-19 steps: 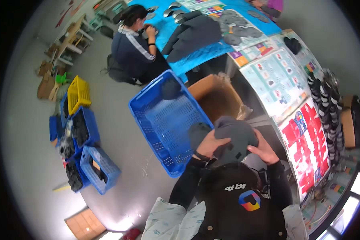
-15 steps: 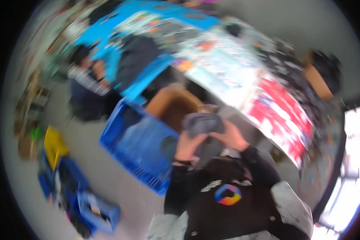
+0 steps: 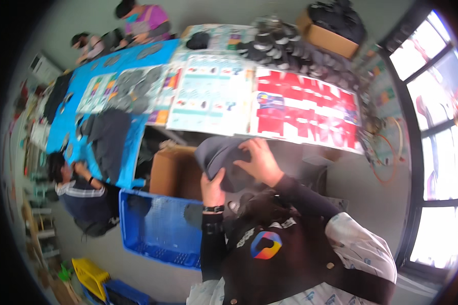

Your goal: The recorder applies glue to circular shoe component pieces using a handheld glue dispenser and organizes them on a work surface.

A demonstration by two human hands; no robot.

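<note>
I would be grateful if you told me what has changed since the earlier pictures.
The view has swung right: the blue crate and cardboard box now appear farther left and lower, and more of the windows shows. The left hand and right hand have turned too, with the dark grey fabric piece now right of the box. Unchanged: both hands hold that piece; crate and box stand side by side.

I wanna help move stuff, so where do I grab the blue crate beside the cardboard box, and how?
Maybe curl over the rim of the blue crate on the long side facing the grey floor, coming from that side. The rim runs around its open top, while the cardboard box crowds the opposite side.
</note>
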